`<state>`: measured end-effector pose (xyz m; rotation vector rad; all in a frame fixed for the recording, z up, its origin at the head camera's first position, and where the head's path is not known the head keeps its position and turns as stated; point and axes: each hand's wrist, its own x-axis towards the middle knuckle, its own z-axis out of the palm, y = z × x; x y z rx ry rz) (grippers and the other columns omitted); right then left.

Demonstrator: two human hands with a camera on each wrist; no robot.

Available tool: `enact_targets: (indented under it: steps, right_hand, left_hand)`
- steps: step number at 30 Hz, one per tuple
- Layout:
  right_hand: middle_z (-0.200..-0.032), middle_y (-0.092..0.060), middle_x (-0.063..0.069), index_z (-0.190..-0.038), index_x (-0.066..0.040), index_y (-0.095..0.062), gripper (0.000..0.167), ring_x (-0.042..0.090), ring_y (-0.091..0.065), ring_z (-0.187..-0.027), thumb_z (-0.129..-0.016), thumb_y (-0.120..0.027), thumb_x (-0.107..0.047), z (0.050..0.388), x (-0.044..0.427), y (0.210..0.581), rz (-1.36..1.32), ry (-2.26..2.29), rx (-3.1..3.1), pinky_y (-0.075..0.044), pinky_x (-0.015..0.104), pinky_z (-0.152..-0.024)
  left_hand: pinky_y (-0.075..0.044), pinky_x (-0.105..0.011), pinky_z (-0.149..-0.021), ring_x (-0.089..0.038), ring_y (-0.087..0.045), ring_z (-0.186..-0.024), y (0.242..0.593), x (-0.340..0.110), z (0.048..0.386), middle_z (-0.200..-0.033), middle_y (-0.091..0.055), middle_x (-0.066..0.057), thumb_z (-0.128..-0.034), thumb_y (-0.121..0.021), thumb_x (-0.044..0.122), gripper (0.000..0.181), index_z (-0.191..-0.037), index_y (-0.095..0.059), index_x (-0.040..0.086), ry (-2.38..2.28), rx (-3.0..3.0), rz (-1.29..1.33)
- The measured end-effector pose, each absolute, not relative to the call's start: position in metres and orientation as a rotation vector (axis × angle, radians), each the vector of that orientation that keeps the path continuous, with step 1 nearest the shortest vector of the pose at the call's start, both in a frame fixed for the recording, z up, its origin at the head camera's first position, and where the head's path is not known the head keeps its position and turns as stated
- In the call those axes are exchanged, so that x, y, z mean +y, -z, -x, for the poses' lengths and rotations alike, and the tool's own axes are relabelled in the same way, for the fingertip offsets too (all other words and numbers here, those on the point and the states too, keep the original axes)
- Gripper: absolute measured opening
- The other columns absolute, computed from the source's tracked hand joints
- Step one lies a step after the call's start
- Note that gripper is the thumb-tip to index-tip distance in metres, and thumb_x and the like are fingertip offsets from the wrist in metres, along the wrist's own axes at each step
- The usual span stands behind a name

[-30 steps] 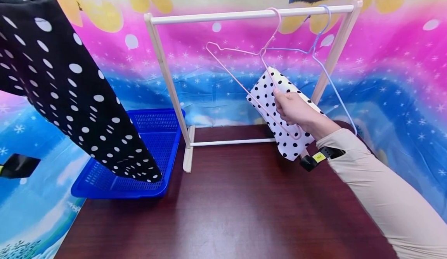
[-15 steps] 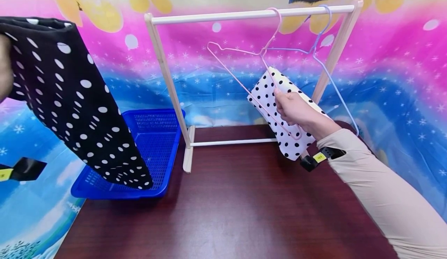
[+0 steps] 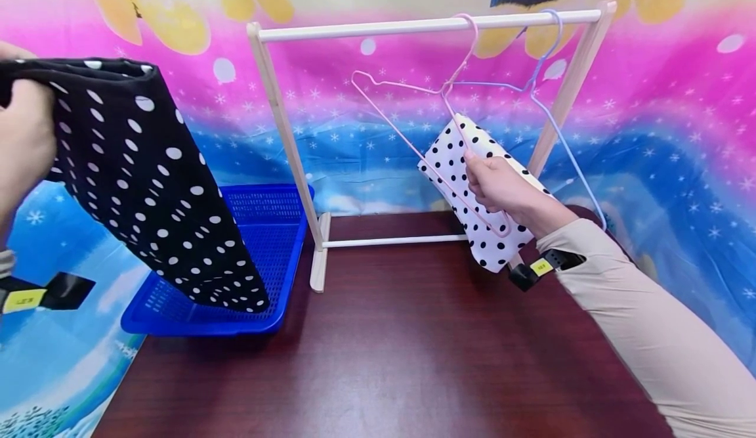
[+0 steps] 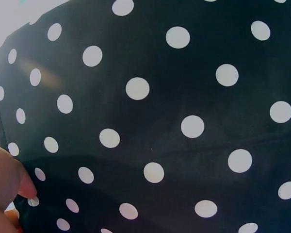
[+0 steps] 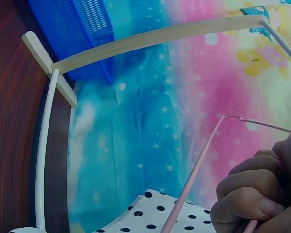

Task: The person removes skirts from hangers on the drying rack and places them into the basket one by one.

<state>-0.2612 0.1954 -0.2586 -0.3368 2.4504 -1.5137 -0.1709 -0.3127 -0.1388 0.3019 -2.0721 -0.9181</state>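
In the head view, my left hand grips the top of a folded black cloth with white dots at the left. Its lower end hangs over the blue basket. The cloth fills most of the left wrist view, with a thumb or finger against it at the lower left. My right hand holds one sloping side of a pink hanger, which hooks over the rack's rail. A white cloth with black dots lies behind that hand; which hanger bears it, I cannot tell.
A wooden rack stands at the back of the dark red-brown table. A lilac-blue hanger hangs at the rail's right end. Behind is a colourful printed backdrop.
My left hand has come into view from the left, and the top of the black dotted cloth has moved down and to the right. The right hand stays on the pink hanger.
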Motion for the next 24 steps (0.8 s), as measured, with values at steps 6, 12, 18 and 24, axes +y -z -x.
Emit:
enact_targets:
  steps: [6,12,18,24]
  right_hand:
    - [-0.049,-0.027,-0.011,-0.062,-0.017,-0.032,0.057,0.003,-0.021,-0.041,-0.110,-0.025,-0.048,0.263,0.195,0.260,0.342,1.526,2.446,-0.018,0.021,-0.042]
    - [-0.050,-0.026,-0.010,-0.064,-0.016,-0.033,0.058,0.005,-0.020,-0.042,-0.109,-0.025,-0.051,0.263,0.196,0.260,0.338,1.537,2.431,-0.017,0.022,-0.043]
    - [-0.050,-0.026,-0.010,-0.063,-0.017,-0.033,0.058,0.005,-0.020,-0.043,-0.109,-0.025,-0.053,0.263,0.196,0.260,0.325,1.540,2.418,-0.016,0.024,-0.044]
    - [-0.050,-0.026,-0.010,-0.062,-0.017,-0.031,0.059,0.005,-0.020,-0.042,-0.108,-0.025,-0.053,0.263,0.194,0.261,0.334,1.552,2.417,-0.016,0.022,-0.044]
  left_hand:
    - [-0.035,0.002,-0.063,0.015,-0.045,-0.070,0.152,-0.315,0.172,-0.081,-0.046,0.029,-0.1048,-0.048,0.025,0.023,-0.091,-0.051,0.043,0.802,-2.062,-0.111]
    - [-0.033,0.001,-0.060,0.014,-0.043,-0.073,0.160,-0.309,0.168,-0.086,-0.042,0.029,-0.1017,-0.046,0.019,0.032,-0.084,-0.046,0.046,0.756,-2.116,-0.136]
    - [-0.031,0.002,-0.059,0.013,-0.039,-0.074,0.165,-0.305,0.165,-0.085,-0.038,0.029,-0.1012,-0.046,0.021,0.032,-0.081,-0.043,0.045,0.670,-2.190,-0.160]
    - [-0.029,-0.001,-0.052,0.013,-0.037,-0.072,0.169,-0.303,0.166,-0.084,-0.037,0.030,-0.1002,-0.046,0.022,0.029,-0.104,-0.068,0.004,0.597,-2.236,-0.189]
